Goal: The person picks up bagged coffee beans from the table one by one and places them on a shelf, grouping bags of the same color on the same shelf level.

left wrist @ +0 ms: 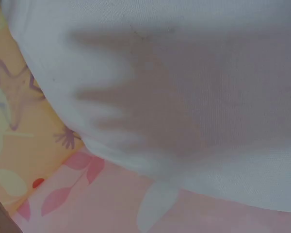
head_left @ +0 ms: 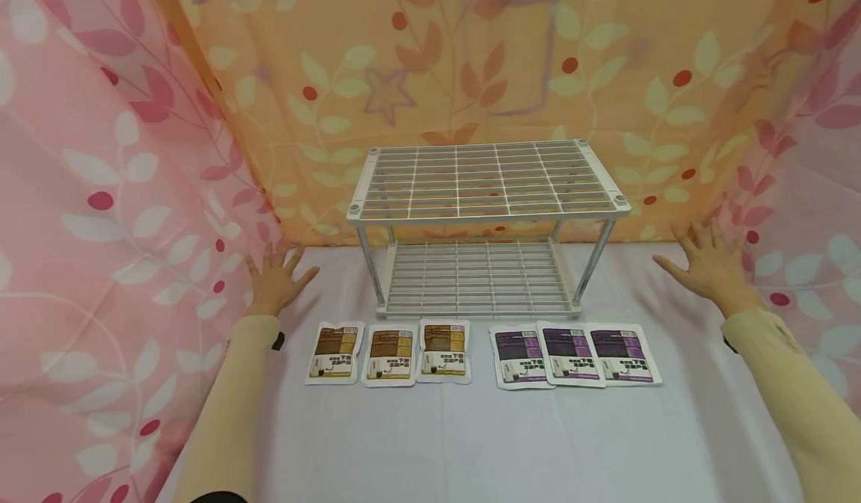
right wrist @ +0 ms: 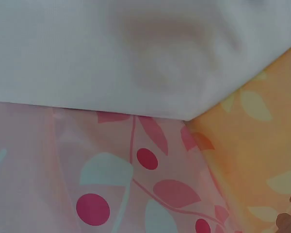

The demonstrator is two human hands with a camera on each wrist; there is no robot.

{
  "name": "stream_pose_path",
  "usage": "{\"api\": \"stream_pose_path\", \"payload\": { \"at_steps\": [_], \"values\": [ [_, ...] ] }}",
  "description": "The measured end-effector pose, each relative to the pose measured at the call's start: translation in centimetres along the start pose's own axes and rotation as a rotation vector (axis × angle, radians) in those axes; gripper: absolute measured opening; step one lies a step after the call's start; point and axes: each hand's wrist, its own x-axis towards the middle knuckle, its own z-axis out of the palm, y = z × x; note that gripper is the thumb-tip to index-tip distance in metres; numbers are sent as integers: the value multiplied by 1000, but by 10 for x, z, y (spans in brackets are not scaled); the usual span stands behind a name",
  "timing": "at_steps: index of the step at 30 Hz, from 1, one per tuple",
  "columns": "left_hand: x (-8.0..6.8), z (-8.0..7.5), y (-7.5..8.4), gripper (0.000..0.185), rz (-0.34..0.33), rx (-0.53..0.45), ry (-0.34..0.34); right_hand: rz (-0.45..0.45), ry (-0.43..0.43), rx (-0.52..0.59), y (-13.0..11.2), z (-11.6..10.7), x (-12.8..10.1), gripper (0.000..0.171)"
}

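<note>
Pale sleeves are seen nearest the camera, the left sleeve (head_left: 225, 413) at the lower left of the frame and the right sleeve (head_left: 797, 406) at the lower right. Each ends in a bare hand with its fingers spread, and nothing is held: the left hand (head_left: 276, 285) is seen at mid-left, the right hand (head_left: 716, 270) at mid-right. Whether the white tabletop (head_left: 484, 451) is touched by either cannot be told; in the left wrist view a hand-shaped shadow is cast on it.

Between the forearms, just below the frame's centre, two sets of packets are laid with their long axes running roughly up and down the frame. Three brown-and-yellow packets (head_left: 390, 356) are placed side by side left of centre; three purple packets (head_left: 572, 356) are overlapped right of centre. From the left hand, the outermost brown one is found down and to the right — the shorter reach; from the right hand, the purple set is found down and to the left.

Above both sets — and between the hands — a two-tier white rack (head_left: 491, 219) is stood, its long axis across the frame.
</note>
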Motion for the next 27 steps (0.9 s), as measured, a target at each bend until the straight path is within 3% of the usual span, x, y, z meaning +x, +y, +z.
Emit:
{"api": "stream_pose_path", "payload": {
  "at_steps": [10, 18, 27],
  "values": [
    [-3, -1, 10, 75, 33, 5, -13, -2, -19, -9, -8, 7, -8, 80],
    [-9, -1, 21, 69, 71, -6, -6, 4, 17, 0, -25, 9, -13, 68],
    [-19, -1, 37, 68, 115, -39, 49, -21, 74, 9, -39, 14, -23, 55]
  ]
}}
